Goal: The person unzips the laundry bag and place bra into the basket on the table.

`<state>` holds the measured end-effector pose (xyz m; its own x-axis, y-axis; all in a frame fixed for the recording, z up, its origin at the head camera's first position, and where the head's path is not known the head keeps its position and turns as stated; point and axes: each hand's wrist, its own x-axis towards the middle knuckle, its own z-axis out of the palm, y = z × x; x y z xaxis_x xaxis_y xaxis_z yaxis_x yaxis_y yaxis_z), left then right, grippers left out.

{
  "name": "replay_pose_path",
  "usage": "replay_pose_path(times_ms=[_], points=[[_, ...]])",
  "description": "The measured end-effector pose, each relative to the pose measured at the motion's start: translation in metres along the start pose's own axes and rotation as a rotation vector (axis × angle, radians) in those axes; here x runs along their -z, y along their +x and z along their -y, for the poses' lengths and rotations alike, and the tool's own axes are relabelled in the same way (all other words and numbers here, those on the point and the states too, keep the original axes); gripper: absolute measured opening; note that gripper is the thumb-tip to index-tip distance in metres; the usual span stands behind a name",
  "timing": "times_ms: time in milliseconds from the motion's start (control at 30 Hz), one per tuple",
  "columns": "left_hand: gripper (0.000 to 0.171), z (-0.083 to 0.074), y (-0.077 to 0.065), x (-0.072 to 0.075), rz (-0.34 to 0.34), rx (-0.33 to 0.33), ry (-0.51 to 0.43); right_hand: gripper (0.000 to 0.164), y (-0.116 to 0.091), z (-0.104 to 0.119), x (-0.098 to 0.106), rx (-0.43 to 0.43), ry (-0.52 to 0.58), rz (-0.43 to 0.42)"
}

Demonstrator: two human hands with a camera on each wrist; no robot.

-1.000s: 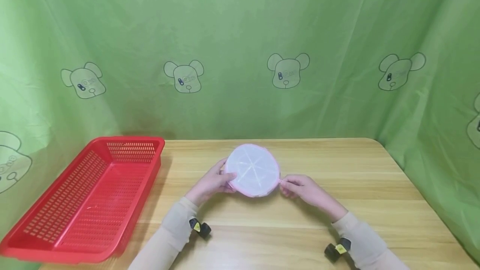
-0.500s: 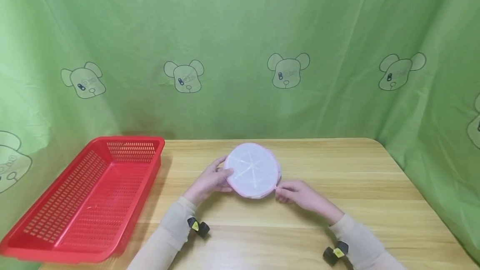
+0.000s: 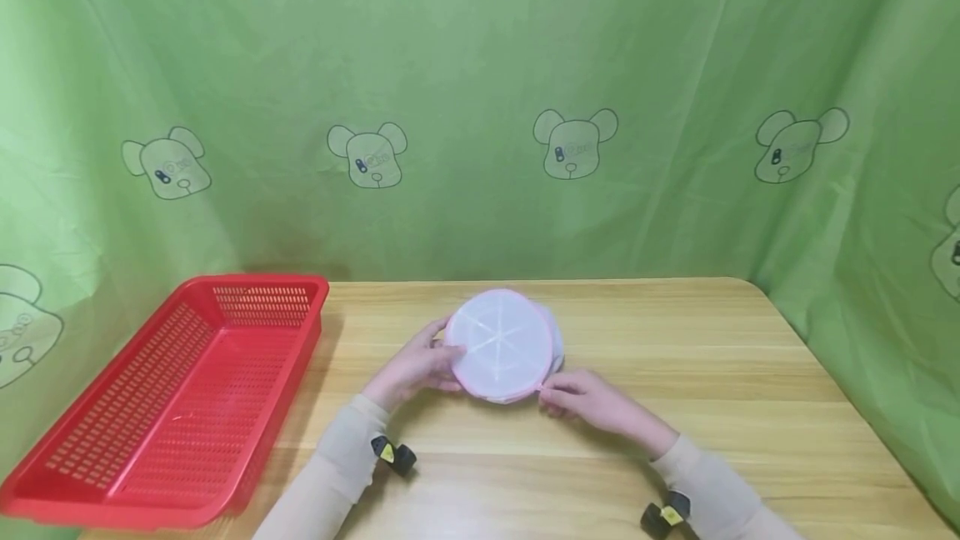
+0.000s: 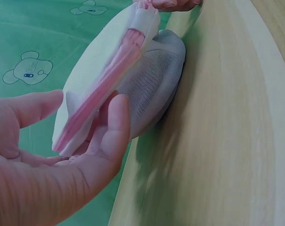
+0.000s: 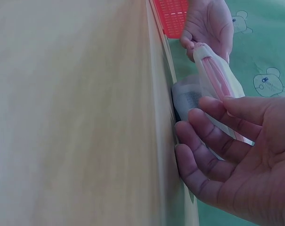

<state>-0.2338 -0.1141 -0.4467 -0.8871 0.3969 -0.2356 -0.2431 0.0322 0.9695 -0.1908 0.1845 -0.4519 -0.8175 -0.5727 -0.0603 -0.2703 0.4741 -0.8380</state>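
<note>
A round mesh laundry bag [image 3: 498, 348] with a white top and pink edging is tilted above the table in the head view. My left hand [image 3: 416, 365] grips its left side, thumb on the white face and fingers underneath. At the lower right rim, my right hand [image 3: 588, 398] pinches the small pink zipper pull [image 3: 541, 388]. The left wrist view shows a pink zipper [image 4: 100, 89] along the bag's edge and a grey mesh body [image 4: 151, 80] bulging below it. Whether the zipper's teeth are joined is too unclear to tell.
A red plastic basket [image 3: 258, 407] with slotted sides stands at the left of the wooden table [image 3: 675, 332]. A green curtain [image 3: 465, 223] with bear-head prints hangs behind and on both sides.
My right hand has travelled left and nearer to me along the bag's rim, with the zipper pull. The bag has tilted, and more of its lower body shows at the right.
</note>
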Motion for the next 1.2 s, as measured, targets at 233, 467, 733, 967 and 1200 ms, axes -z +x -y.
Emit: replay_pose_path(times_ms=[233, 467, 733, 967, 1200], points=[[0.088, 0.0003, -0.0029, -0.0041, 0.084, 0.042, 0.014, 0.026, -0.0004, -0.0003, -0.0037, 0.014, -0.011, -0.002], [0.097, -0.0007, -0.0059, -0.0072, 0.124, 0.049, 0.018, 0.026, 0.0000, -0.0021, -0.0061, 0.032, -0.017, 0.007], [0.097, 0.0003, -0.0048, -0.0059, 0.112, 0.022, 0.038, 0.026, -0.0013, -0.0003, -0.0048, 0.003, 0.009, 0.005], [0.094, 0.0017, -0.0032, -0.0048, 0.116, 0.002, 0.044, 0.028, -0.0015, 0.0005, -0.0033, -0.006, 0.000, 0.004], [0.093, 0.0030, -0.0021, -0.0043, 0.115, -0.005, 0.045, 0.028, -0.0005, -0.0008, -0.0012, -0.002, -0.007, 0.008]])
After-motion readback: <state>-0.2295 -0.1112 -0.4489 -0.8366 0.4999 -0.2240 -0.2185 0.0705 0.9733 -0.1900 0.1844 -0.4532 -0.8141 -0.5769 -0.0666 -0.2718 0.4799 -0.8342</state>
